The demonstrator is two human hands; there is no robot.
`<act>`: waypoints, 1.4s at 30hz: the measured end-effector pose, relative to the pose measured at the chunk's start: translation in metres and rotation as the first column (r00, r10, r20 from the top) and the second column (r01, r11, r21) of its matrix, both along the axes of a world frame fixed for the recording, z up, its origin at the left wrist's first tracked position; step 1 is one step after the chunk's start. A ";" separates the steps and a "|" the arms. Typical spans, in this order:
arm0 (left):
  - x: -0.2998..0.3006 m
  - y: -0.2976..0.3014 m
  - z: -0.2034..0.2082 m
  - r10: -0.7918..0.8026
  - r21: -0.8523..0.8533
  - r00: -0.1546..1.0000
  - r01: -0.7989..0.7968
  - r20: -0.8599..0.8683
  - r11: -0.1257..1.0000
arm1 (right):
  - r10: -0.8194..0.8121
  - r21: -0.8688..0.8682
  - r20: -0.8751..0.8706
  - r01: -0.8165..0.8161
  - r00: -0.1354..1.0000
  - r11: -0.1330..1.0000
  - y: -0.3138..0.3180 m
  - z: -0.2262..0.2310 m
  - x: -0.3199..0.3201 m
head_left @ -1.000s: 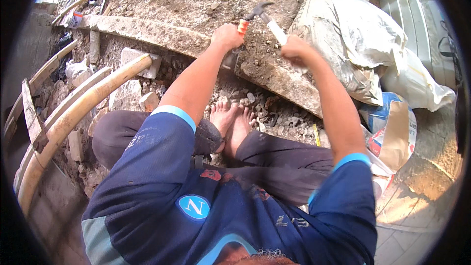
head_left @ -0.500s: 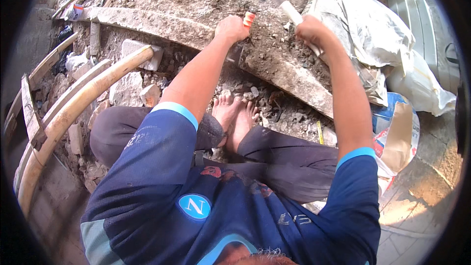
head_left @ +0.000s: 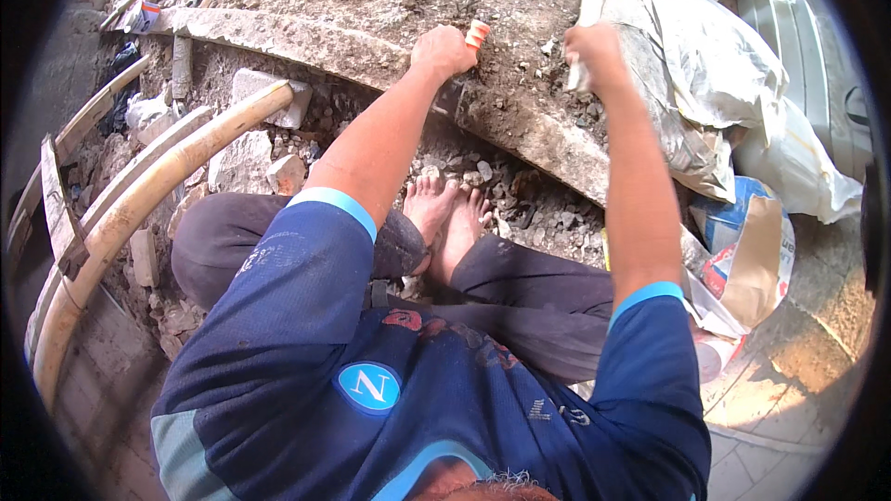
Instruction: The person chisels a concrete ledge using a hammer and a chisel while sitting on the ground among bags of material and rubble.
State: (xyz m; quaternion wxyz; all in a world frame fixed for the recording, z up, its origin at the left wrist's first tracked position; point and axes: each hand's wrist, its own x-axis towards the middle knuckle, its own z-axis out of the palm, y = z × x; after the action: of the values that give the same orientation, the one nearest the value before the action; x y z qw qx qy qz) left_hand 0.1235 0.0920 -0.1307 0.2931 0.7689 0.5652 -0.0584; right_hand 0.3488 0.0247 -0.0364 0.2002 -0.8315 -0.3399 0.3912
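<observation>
My left hand (head_left: pixel 444 51) is wrapped round a chisel with a ridged orange grip (head_left: pixel 477 34), whose top end sticks out above my fist. Most of its shaft is hidden by the hand; it stands over the edge of a broken concrete slab (head_left: pixel 529 128). My right hand (head_left: pixel 595 54) is closed on the handle of a hammer (head_left: pixel 590 2). The dark hammer head is up at the top edge of the view, partly cut off, and the pale handle's end shows below my fist. A gap separates the hammer from the chisel.
Rubble (head_left: pixel 246 167) and a curved wooden pole (head_left: pixel 176 170) lie to the left. My bare feet (head_left: pixel 445 223) rest on loose stones beneath the slab edge. White sacks (head_left: pixel 715 46) are heaped at the right, above a torn blue-and-white paper bag (head_left: pixel 747 250).
My right hand has swung the hammer up and away, so its head is now at the top edge. The left hand with the chisel has shifted only slightly.
</observation>
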 end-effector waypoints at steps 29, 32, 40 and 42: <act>-0.029 0.031 0.082 0.199 -0.445 0.732 0.156 0.652 0.882 | -0.341 0.107 -0.099 0.351 0.935 0.930 -0.267 0.124 0.031; -0.040 -0.009 0.070 -0.094 -0.064 0.941 0.121 0.326 0.991 | -0.306 0.093 -0.134 0.320 0.942 0.943 -0.260 0.124 0.022; -0.032 -0.043 0.047 -0.249 0.222 0.945 0.202 0.210 0.954 | -0.242 0.074 -0.173 0.258 0.955 0.963 -0.264 0.128 0.017; -0.031 -0.031 0.063 -0.252 0.029 0.952 0.251 0.176 0.968 | -0.241 0.066 -0.171 0.255 0.955 0.965 -0.264 0.127 0.019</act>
State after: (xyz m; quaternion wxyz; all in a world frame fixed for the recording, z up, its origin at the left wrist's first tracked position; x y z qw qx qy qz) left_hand 0.0924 0.0614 -0.0680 0.3302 0.8376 0.4344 -0.0243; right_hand 0.3681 -0.2395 0.0901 0.3106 -0.8236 -0.2324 0.4138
